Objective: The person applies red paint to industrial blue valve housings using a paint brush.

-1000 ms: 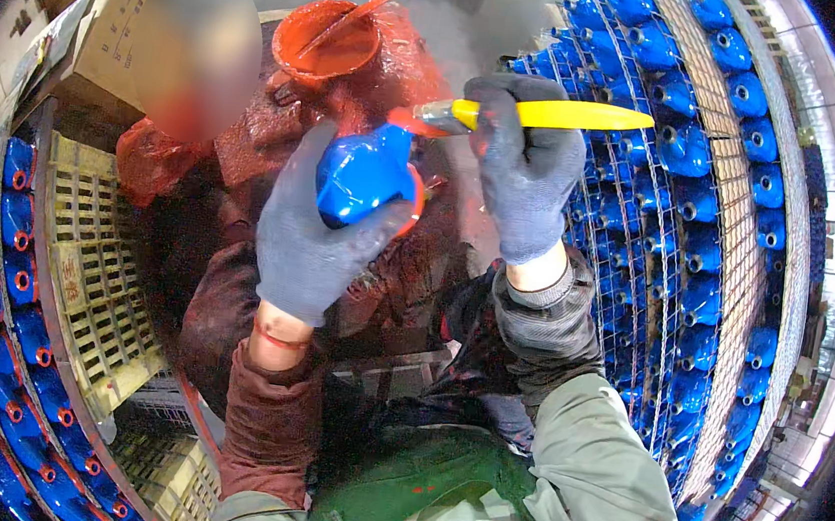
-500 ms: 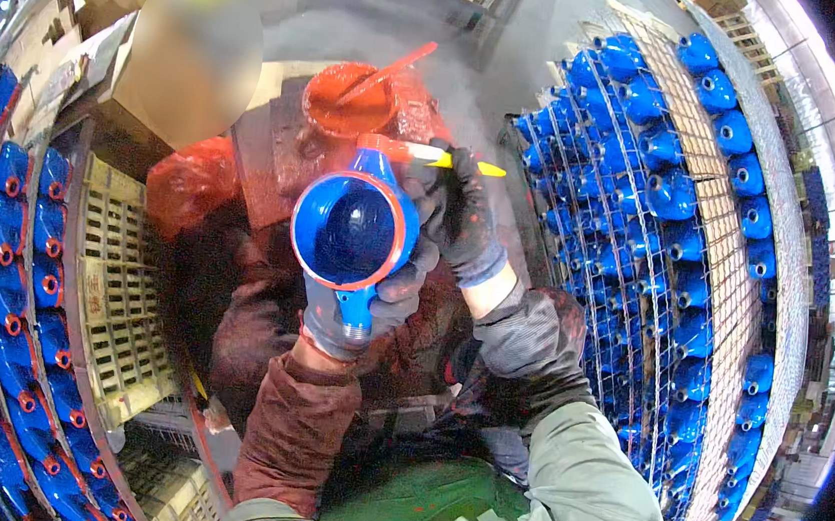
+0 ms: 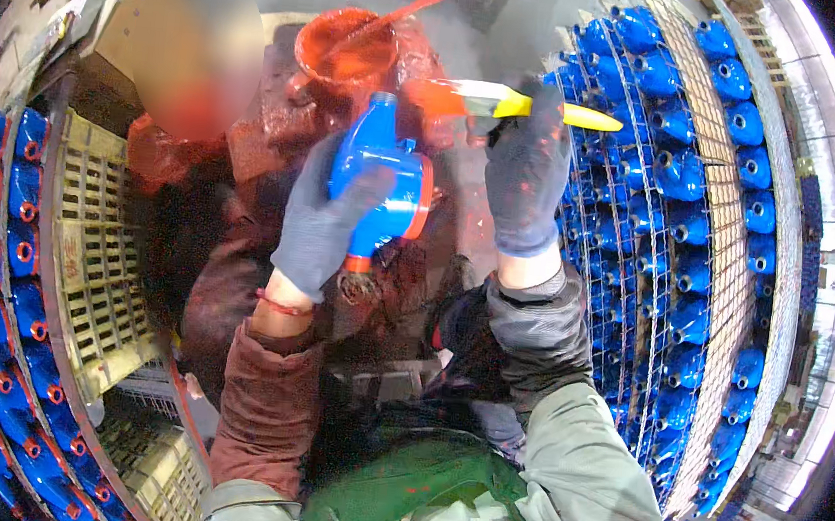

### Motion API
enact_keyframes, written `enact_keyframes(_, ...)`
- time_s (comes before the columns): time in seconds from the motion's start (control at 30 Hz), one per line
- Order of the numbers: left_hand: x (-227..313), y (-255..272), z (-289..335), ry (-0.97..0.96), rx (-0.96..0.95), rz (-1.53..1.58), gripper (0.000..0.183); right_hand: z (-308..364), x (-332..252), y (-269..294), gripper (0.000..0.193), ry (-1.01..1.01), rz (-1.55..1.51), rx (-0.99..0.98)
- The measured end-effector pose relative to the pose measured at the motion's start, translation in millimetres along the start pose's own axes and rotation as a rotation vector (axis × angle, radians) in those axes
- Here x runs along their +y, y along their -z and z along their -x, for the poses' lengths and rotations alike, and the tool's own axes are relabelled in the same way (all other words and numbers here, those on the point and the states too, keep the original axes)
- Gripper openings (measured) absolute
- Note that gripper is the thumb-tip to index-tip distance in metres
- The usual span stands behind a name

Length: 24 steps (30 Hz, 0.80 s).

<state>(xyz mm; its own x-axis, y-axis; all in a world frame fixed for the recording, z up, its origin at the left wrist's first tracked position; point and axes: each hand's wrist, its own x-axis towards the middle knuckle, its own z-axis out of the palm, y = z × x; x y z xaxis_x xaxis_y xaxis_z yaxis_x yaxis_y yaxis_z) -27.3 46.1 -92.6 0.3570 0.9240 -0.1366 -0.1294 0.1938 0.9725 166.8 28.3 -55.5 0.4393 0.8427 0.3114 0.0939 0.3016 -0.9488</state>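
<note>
See wire rack (image 3: 738, 241) with many blue parts (image 3: 682, 175) to the right of the right grip (image 3: 528, 181), cream slotted crate (image 3: 74, 258) to the left of the left grip (image 3: 321, 216), red bowl (image 3: 343, 75) with stick (image 3: 411, 11) beyond both. Holding blue housing (image 3: 401, 199), clamped in left grip; clamping brush (image 3: 513, 106) by yellow handle (image 3: 597, 121) in right grip, with red bristles (image 3: 433, 96) just beside housing's spout (image 3: 382, 106).

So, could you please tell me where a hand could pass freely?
Probably over the grey floor beyond the brush, between the red bucket and right-side wire rack. It's crowded nearer: the left hand holds a blue casting, the right hand the brush.
</note>
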Motion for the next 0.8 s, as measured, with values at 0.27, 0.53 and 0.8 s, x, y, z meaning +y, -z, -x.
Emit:
enact_keyframes(0.27,-12,-18,11,-0.409,0.042,-1.221,0.079,4,24,-8,0.022,0.021,0.181,0.117)
enact_keyframes(0.53,-10,-7,10,-0.294,-0.028,-0.819,0.073,7,1,1,0.019,0.090,0.424,0.055)
enact_keyframes(0.8,-1,4,10,0.063,-0.260,0.412,0.069,2,15,-3,0.034,0.025,-0.262,0.127)
